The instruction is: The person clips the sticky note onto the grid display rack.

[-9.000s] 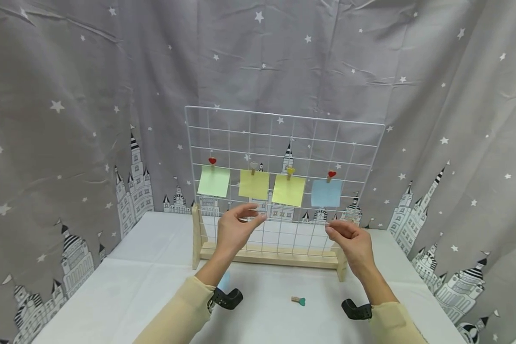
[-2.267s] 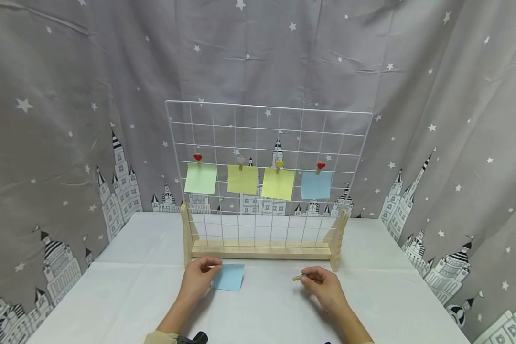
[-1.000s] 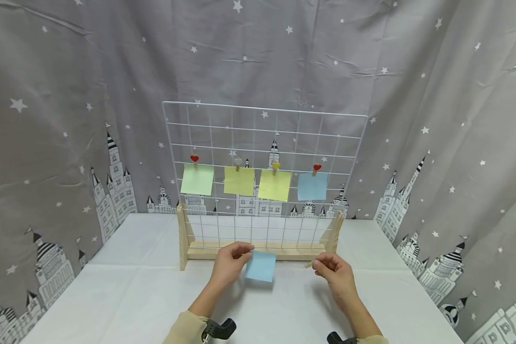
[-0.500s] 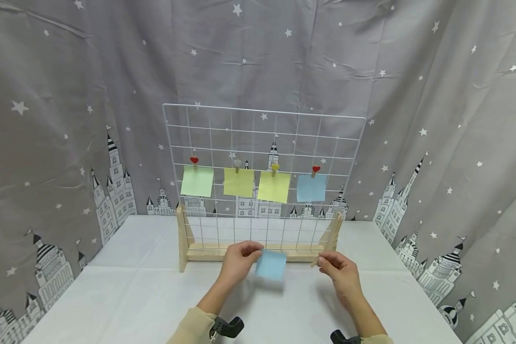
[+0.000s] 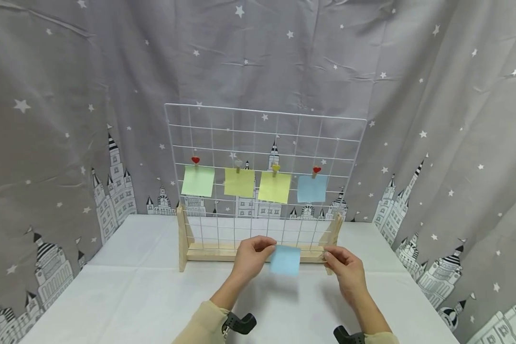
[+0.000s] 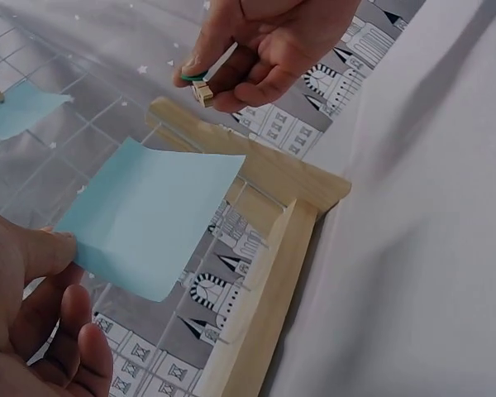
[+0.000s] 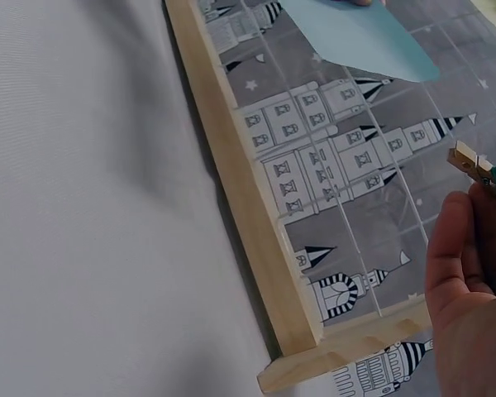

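My left hand (image 5: 251, 258) pinches a light-blue sticky note (image 5: 285, 260) by its left edge, thumb in front. The note hangs in front of the lower part of a white wire grid (image 5: 262, 110), raised over the table. To its right, my right hand (image 5: 348, 272) pinches a small wooden clothespin (image 7: 473, 165) by its green heart end, fingers curled and the wooden tips pointing out. In the left wrist view that clothespin shows beyond the note, apart from it. On the grid hang a green note (image 5: 198, 181), two yellow notes (image 5: 239, 182) and a blue note (image 5: 312, 188), each under a heart clothespin.
A wooden stand (image 5: 223, 253) holds the grid upright at the back of a white-covered table (image 5: 133, 296). Behind it hangs a grey curtain (image 5: 258, 57) printed with stars and castles. Both wrists wear black straps with a camera mount (image 5: 241, 324).
The clothespin and blue note lay on the table at first. My right hand picked up the clothespin, my left the note. Lately the left hand has carried the note right and slightly up.
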Demonstrator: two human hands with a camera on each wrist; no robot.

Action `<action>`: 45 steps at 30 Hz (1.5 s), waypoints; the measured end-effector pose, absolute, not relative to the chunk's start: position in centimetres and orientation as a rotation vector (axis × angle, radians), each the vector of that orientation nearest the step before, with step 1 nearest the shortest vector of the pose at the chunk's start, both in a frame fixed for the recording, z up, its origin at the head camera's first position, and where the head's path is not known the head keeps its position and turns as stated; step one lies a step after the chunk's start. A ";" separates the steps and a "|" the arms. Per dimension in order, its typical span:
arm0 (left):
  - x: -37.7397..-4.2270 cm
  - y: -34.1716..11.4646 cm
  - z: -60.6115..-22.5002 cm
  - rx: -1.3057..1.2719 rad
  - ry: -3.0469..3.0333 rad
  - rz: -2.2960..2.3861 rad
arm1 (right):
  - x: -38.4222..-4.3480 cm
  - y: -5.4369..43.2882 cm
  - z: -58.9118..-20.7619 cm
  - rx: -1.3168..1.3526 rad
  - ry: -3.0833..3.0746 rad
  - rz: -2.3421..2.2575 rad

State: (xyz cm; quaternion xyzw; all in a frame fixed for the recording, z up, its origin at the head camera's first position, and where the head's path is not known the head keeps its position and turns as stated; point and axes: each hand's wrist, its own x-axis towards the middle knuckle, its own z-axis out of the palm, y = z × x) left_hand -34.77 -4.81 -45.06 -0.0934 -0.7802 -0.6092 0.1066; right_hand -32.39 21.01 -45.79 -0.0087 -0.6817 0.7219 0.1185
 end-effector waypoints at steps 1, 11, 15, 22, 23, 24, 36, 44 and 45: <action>-34.8 -4.6 -44.9 -0.274 -2.301 -1.795 | -32.4 21.1 -45.7 -0.030 -1.991 2.113; -34.9 -2.8 -43.2 -0.340 -2.289 -1.820 | -32.1 21.9 -44.3 -0.040 -1.995 2.100; -34.9 -1.9 -42.3 -0.374 -2.296 -1.817 | -32.1 22.2 -44.0 -0.017 -1.984 2.117; -35.0 -0.6 -40.9 -0.439 -2.276 -1.775 | -32.0 22.8 -43.2 0.074 -1.966 2.148; -35.0 -0.4 -40.6 -0.446 -2.272 -1.771 | -32.1 22.9 -42.9 0.082 -1.967 2.148; -35.0 -0.3 -40.4 -0.452 -2.270 -1.769 | -32.1 23.0 -42.7 0.085 -1.962 2.152; -34.7 1.1 -38.2 -0.478 -2.259 -1.790 | -32.2 24.2 -40.3 0.175 -1.868 2.108; -34.8 2.0 -37.0 -0.469 -2.246 -1.789 | -32.6 24.7 -38.3 0.367 -1.698 2.155; -34.8 2.1 -36.8 -0.475 -2.243 -1.793 | -32.6 24.7 -38.0 0.374 -1.680 2.162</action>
